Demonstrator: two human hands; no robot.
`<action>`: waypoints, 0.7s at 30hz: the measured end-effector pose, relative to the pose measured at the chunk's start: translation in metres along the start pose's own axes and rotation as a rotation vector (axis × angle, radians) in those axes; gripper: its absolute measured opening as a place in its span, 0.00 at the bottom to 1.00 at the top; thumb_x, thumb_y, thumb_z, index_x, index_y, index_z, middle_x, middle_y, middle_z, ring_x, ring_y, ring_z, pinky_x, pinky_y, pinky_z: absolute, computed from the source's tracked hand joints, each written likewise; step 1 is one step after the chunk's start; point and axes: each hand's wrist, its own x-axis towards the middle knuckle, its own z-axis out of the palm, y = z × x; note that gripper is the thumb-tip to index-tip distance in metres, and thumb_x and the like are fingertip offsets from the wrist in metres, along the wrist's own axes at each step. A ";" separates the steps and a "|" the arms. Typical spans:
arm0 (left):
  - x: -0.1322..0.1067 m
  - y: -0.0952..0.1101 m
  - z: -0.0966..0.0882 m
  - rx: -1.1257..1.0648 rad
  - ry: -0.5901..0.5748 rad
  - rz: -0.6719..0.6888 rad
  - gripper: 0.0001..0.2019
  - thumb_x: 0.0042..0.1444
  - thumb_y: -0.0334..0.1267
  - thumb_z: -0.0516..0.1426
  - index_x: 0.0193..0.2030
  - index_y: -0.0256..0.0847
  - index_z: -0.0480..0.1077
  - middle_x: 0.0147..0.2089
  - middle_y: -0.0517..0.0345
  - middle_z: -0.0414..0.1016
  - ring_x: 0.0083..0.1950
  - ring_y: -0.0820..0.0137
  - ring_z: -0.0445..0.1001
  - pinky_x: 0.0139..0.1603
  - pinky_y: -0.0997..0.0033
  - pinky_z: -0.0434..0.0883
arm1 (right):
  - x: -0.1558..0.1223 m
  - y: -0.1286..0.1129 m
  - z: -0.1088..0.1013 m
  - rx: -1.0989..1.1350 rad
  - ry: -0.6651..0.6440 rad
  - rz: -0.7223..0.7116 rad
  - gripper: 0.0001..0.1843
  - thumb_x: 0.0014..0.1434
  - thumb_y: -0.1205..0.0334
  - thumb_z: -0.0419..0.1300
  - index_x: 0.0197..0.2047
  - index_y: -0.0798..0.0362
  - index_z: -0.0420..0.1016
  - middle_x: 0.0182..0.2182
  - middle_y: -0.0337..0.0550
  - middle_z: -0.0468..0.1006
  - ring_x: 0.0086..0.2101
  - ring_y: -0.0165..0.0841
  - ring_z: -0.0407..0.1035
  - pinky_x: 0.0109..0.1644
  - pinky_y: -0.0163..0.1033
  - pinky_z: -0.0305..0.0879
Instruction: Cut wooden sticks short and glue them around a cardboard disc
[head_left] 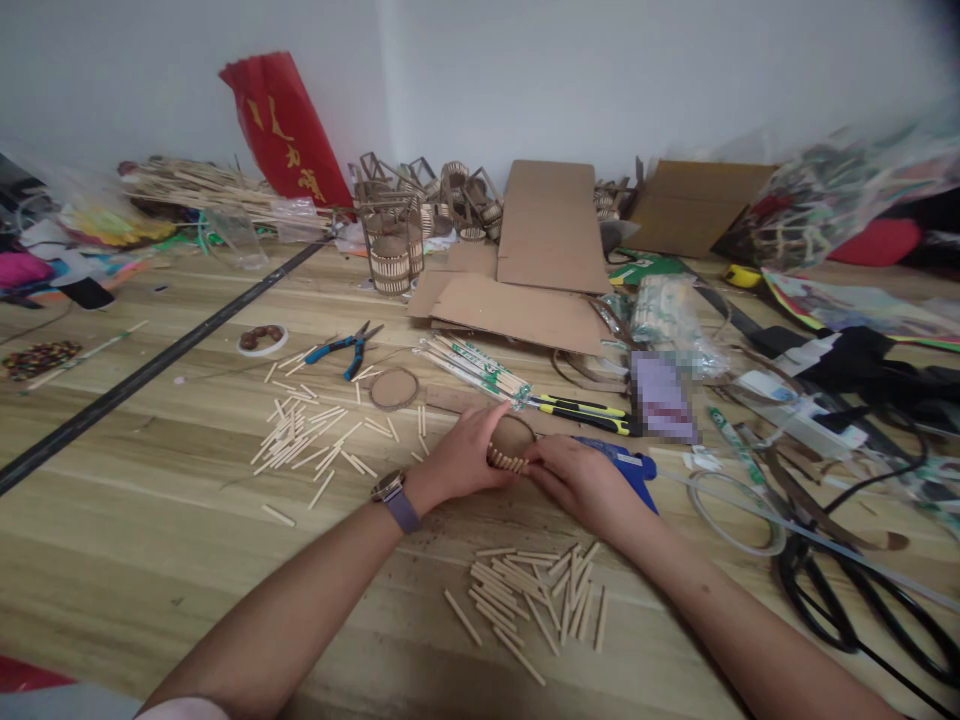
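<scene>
Your left hand (459, 458) and right hand (581, 482) clasp the stick-rimmed disc (511, 441), plank floor (150, 520) under it, loose sticks (534, 598) near it, white wall (600, 80) beyond

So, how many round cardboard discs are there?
2. The loose disc lies beyond the left hand; the held disc sits between it and the right hand. More may be hidden.
</scene>
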 end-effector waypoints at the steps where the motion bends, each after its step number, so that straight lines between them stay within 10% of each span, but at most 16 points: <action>1: 0.000 0.000 0.000 0.001 0.000 0.002 0.44 0.43 0.39 0.67 0.66 0.38 0.52 0.62 0.42 0.63 0.63 0.52 0.61 0.63 0.50 0.61 | 0.000 0.000 0.000 -0.010 0.001 -0.007 0.08 0.63 0.66 0.52 0.34 0.51 0.71 0.31 0.43 0.77 0.34 0.35 0.71 0.37 0.37 0.65; 21: 0.001 0.001 -0.002 -0.001 -0.016 0.007 0.45 0.40 0.38 0.69 0.65 0.40 0.53 0.62 0.43 0.63 0.63 0.52 0.61 0.63 0.49 0.60 | -0.003 0.003 0.006 -0.036 0.028 -0.015 0.08 0.64 0.66 0.52 0.35 0.51 0.71 0.31 0.44 0.77 0.34 0.35 0.71 0.36 0.36 0.65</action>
